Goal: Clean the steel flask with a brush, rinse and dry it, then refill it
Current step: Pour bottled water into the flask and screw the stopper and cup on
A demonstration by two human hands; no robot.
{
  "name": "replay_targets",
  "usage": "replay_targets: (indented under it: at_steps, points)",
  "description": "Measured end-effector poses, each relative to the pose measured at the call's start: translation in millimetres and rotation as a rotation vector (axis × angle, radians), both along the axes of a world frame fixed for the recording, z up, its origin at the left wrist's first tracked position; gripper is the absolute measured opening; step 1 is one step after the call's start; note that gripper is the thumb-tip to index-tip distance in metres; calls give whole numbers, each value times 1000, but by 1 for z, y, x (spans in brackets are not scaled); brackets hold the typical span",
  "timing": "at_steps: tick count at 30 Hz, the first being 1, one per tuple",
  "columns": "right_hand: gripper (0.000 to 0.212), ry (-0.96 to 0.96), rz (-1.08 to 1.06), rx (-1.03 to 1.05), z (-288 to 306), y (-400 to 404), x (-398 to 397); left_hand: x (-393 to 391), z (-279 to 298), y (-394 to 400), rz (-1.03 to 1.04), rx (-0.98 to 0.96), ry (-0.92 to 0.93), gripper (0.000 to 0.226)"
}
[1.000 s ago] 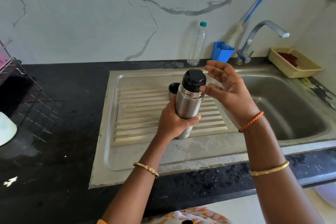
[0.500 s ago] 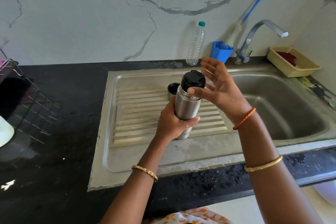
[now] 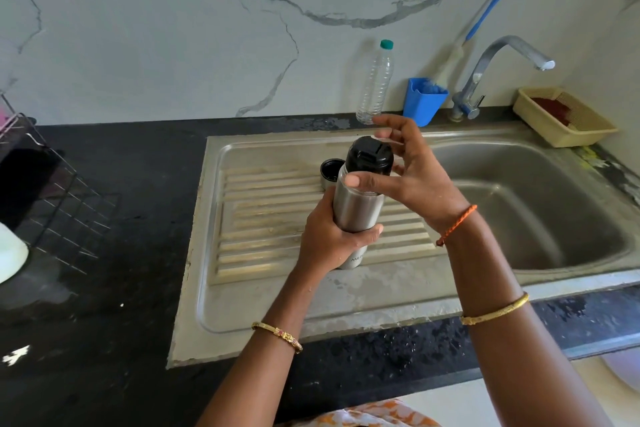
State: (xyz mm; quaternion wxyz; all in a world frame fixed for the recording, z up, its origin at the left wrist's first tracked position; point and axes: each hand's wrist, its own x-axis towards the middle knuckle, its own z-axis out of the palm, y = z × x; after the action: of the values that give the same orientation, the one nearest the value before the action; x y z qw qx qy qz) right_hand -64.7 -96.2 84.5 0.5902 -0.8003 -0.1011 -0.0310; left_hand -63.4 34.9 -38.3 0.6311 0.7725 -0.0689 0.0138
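Head view: a cylindrical brushed-steel flask (image 3: 358,208) with a black plastic stopper (image 3: 369,159) is held near upright, tilted slightly, over the ribbed steel draining board (image 3: 263,218) of the sink unit. The left hand (image 3: 329,239) grips the flask's lower body, fingers wrapped round it and thumb across the front. The right hand (image 3: 412,173) is at the top: its thumb lies across the flask's shoulder just below the stopper, while the fingers are spread apart and curve behind and above the stopper; whether they touch it cannot be told. A small black-lined steel cup (image 3: 331,173) stands on the draining board just behind the flask. At the back wall stand a clear plastic bottle with a green cap (image 3: 375,83), a blue plastic holder (image 3: 424,102) with a blue-handled brush (image 3: 483,15) leaning in it, and a steel tap (image 3: 498,62). A cream plastic basket (image 3: 568,135) sits at the right of the steel basin (image 3: 519,204).
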Motion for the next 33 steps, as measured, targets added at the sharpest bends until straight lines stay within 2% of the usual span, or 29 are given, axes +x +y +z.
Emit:
replay_targets:
  at_steps: [5,9,15,21,25,29,33]
  points:
    - [70,63,268,97,2,-20,-1,0,0,1,-5,-5,8,66]
    - [61,2,181,64,0,-22,-3,0,1,0,0,-8,16,66]
    - [64,-35,61,37,-5,-21,3,-1,1,1,-13,-21,15,64]
    - [88,78,313,-3,6,-24,20,2,3,5,-79,-49,28,64]
    - [74,127,480,46,8,-20,28,2,6,5,-72,-36,24,63]
    - [61,16,352,17,1,-14,23,-2,7,-3,29,-20,24,59]
    - [61,-178,41,-43,-11,5,9,-4,5,-11,118,14,15,63]
